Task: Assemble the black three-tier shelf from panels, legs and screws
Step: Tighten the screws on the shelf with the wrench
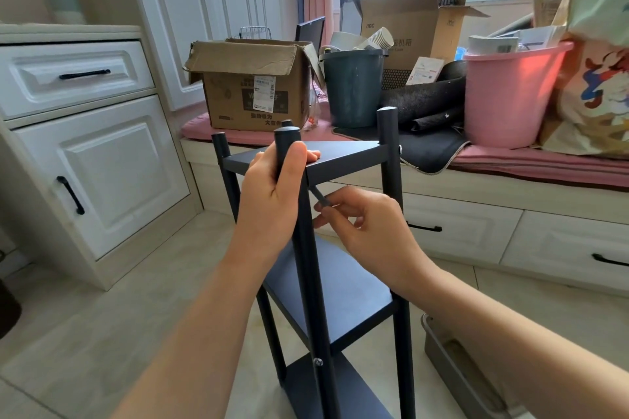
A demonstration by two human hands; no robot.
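"AOC" on tall carton [401, 15]

left hand [272, 194] gripping, right hand [360, 218] pinching

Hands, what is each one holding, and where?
The left hand grips the near leg just below its cap, beside the top panel. The right hand pinches the lower end of a thin tool.

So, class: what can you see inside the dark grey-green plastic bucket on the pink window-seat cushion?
Sticking out of the dark grey-green plastic bucket are a stack of white paper cups, lying tilted, and a white curved item. The bucket's opaque wall hides anything deeper.
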